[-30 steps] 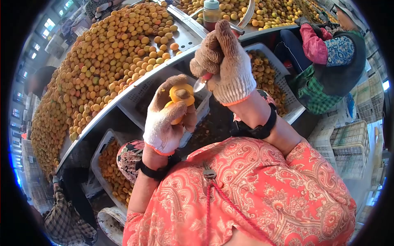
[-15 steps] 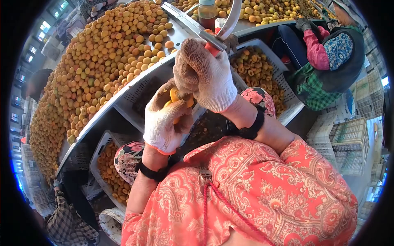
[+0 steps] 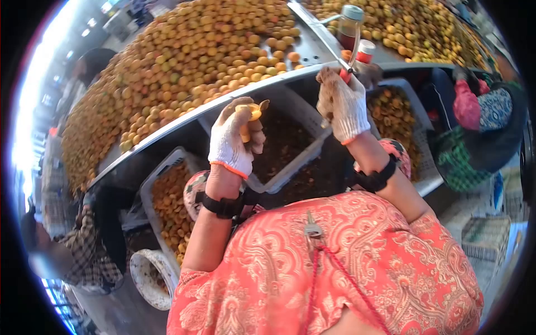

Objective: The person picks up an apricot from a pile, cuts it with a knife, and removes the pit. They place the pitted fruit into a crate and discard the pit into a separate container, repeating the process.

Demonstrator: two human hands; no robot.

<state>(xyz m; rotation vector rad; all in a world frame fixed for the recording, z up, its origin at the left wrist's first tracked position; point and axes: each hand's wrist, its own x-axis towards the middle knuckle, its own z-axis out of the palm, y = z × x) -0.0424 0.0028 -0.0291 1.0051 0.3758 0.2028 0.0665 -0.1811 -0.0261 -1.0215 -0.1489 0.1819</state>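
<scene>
My left hand (image 3: 237, 137), in a white knit glove with brown-stained fingers, is closed around a split apricot (image 3: 255, 113). Orange flesh shows between the fingers and thumb. Off to the right, my right hand (image 3: 341, 106), gloved alike, makes a fist by the table edge. From its top juts a red handle (image 3: 345, 76), with a curved metal strip (image 3: 356, 47) rising beside it; the rest of this tool is hidden in the fist. A small pale bit (image 3: 324, 123) shows under the right fingers. Below the hands sits a grey crate (image 3: 296, 167) with dark scraps inside.
Heaped apricots (image 3: 206, 44) cover the metal table. A jar (image 3: 350, 28) and a red, white-capped container (image 3: 365, 51) stand beside a metal rail (image 3: 315, 28). Crates of apricot pieces (image 3: 173, 206) flank my knees, with a white bucket (image 3: 151, 279) at left. A co-worker (image 3: 480, 123) sits to the right.
My hands were together over the apricot and are now apart, the left with the fruit, the right farther right. The view has shifted, so the table appears farther right and lower.
</scene>
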